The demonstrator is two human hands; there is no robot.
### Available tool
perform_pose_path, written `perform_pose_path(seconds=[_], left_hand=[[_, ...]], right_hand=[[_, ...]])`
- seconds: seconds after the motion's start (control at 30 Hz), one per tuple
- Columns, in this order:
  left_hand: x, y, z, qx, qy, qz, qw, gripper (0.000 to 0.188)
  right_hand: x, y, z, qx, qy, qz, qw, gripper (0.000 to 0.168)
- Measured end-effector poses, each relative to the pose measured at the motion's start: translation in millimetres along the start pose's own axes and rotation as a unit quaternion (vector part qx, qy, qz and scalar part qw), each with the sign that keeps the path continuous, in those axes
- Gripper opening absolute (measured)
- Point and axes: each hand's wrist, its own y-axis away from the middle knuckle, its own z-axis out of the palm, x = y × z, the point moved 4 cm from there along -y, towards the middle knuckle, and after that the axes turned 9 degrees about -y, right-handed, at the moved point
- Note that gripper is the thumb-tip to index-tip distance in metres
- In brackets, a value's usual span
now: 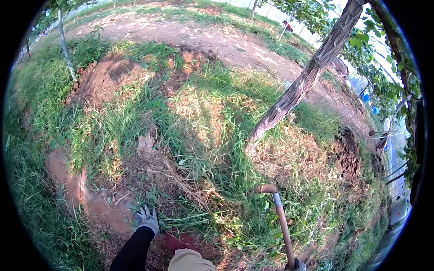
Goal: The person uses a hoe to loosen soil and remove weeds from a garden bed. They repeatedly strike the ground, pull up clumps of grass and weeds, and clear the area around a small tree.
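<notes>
My left hand (148,219), in a pale grey work glove below a black sleeve, reaches down to the grass and soil with its fingers spread. Loose cut grass (184,216) lies just right of its fingertips. At the bottom edge my right hand (297,265), also gloved and mostly cut off by the frame, is closed round the wooden handle of a hand tool (284,227). The tool's curved, rusty metal head (265,189) rests among the green weeds; its exact kind is unclear.
A thick, leaning vine trunk (298,88) rises from the weeds at right. Mounds of reddish soil (108,76) and a metal post (63,40) stand at upper left. A dirt path (190,39) crosses behind. A person in red (287,26) is far off. My beige-clad knee (191,261) is below.
</notes>
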Motion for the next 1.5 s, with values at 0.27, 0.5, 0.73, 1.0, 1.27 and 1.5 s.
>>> perform_pose_path(seconds=[0.27, 0.5, 0.73, 1.0, 1.27, 1.5], left_hand=[[6, 17, -32, -0.034, 0.005, 0.048, 0.998, 0.074], [-2, 5, -8, -0.02, 0.02, 0.032, 0.999, 0.067], [-22, 15, -44, -0.103, 0.042, 0.093, 0.989, 0.101], [2, 48, -218, 0.275, 0.175, 0.131, 0.936, 0.056], [94, 19, -294, 0.493, -0.011, 0.201, 0.846, 0.069], [122, -28, -250, 0.16, -0.026, 0.237, 0.958, 0.086]], right_hand=[[-234, -96, 79, -0.091, -0.14, -0.093, 0.982, 0.029], [-335, -143, 176, -0.042, 0.197, -0.321, 0.925, 0.033], [-359, -154, 196, 0.022, 0.072, -0.297, 0.952, 0.032], [-351, -251, 204, -0.053, -0.281, -0.043, 0.957, 0.014], [-141, -60, 181, -0.102, -0.076, -0.074, 0.989, 0.021], [-122, 7, 103, -0.162, -0.077, -0.049, 0.983, 0.034]])
